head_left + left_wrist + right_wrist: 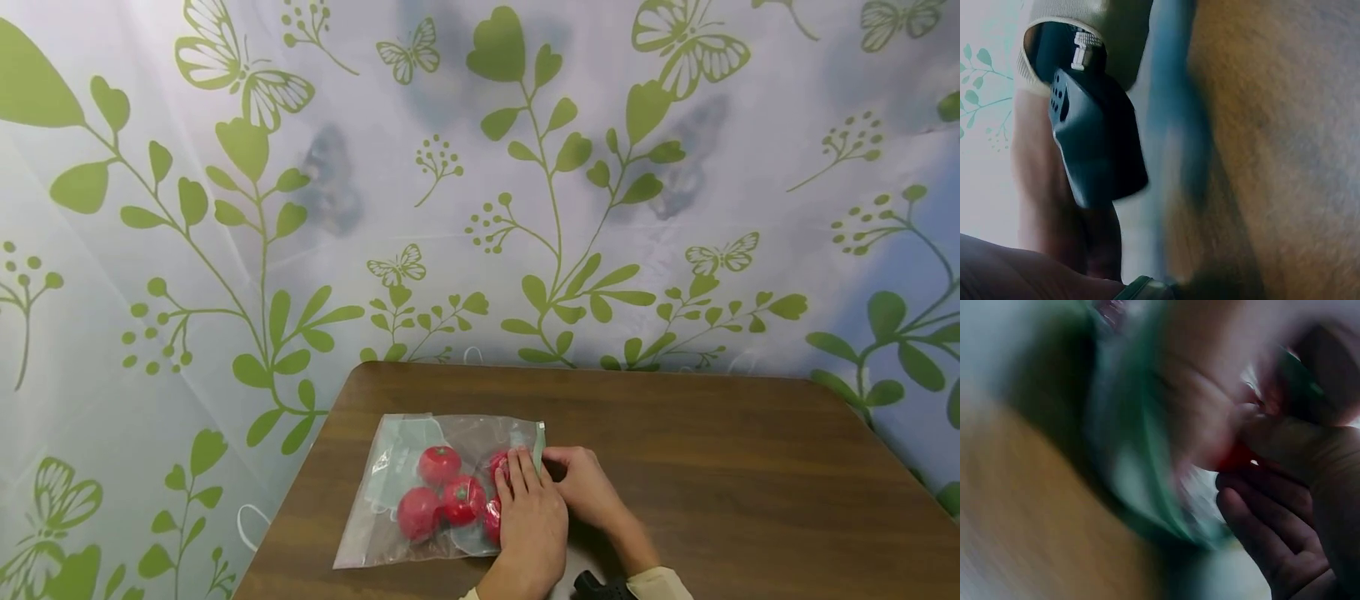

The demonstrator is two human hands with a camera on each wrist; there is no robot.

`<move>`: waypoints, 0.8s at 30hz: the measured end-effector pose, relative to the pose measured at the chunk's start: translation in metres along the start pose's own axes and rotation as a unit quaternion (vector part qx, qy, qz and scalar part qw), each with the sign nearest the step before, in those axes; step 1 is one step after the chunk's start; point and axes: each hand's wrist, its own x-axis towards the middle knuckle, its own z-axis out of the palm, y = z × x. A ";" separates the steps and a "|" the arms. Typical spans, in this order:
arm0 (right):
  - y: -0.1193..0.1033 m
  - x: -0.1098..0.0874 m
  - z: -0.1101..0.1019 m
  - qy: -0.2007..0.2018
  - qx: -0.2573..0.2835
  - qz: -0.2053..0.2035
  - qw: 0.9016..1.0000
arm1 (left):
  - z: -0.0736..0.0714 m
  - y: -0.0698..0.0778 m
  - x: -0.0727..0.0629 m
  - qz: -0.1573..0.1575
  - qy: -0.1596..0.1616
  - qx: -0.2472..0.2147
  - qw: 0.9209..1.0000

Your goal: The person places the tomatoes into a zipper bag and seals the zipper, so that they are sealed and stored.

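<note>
A clear zip bag [360, 533] with a green closing strip [538, 446] lies on the wooden table, several red tomatoes [463, 500] inside it. My left hand [532, 521] rests over the bag's right part, its fingers fairly straight and partly covering the tomatoes there. At the strip end, my right hand [588, 487] pinches the bag's edge with bent fingers. The right wrist view, though blurred, has the green strip [1147, 437] between the table and both hands, and the right hand's fingers [1272, 531] close to a bit of red. Left fingertips are out of the left wrist view.
The brown wooden table [750, 467] stretches to the right of the bag. Behind it hangs a pale cloth [420, 233] printed with green leaves and butterflies. A black wrist camera [1097, 144] sits at the right sleeve.
</note>
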 end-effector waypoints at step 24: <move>-0.004 -0.014 -0.042 -0.010 -0.012 0.051 0.999 | -0.006 -0.007 0.003 0.037 -0.024 -0.033 0.998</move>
